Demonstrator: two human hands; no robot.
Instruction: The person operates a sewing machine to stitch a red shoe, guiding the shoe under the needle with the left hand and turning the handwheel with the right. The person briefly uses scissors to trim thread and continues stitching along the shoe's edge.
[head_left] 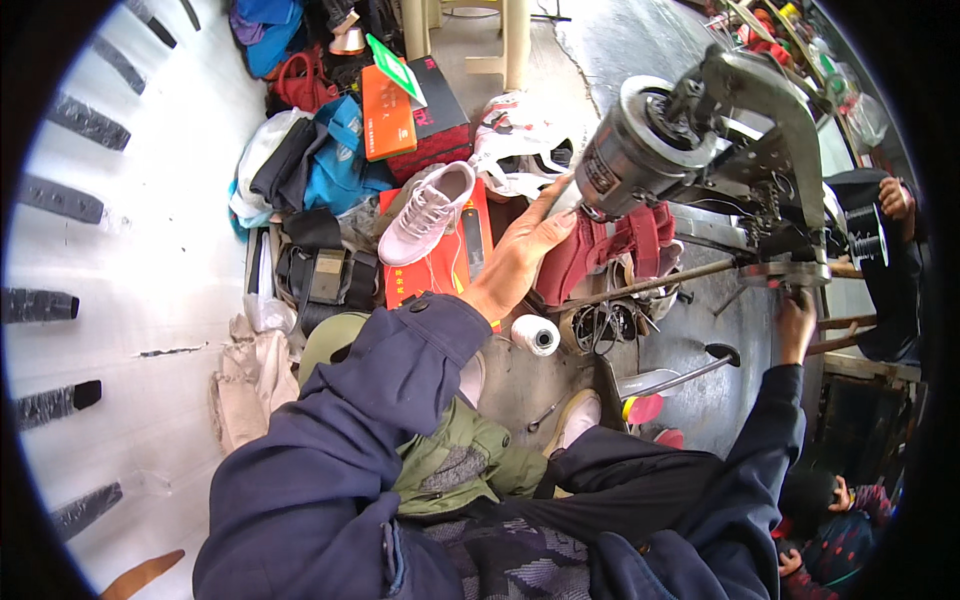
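1. Holding the left hand (pixel 515 255) up at the lower end of a metal machine (pixel 640 150), with thumb and fingers standing a little apart, just beside a dark red strapped shoe (pixel 568 268).
2. Not being able to tell, in this place, a real grip from a light touch.
3. Holding the right hand (pixel 797 322) just under a round metal wheel (pixel 785 273) on the right side of the machine, with the fingers partly hidden; not being able to tell wide from narrow.
4. Seeing the dark red shoe lying below the machine's cylinder, between the left hand and the right one, much closer to the left.
5. Seeing a white thread spool (pixel 536 335) lying on its side, near the left wrist.
6. Looking more to the left, seeing a pale pink laced shoe (pixel 425 220) resting on a red box (pixel 400 288).
7. Looking beyond this, seeing white shoes (pixel 520 130), an orange box (pixel 388 115) and a blue bag (pixel 345 150).
8. Noticing another person's hand (pixel 895 198) at the right rim, well apart from the left hand.
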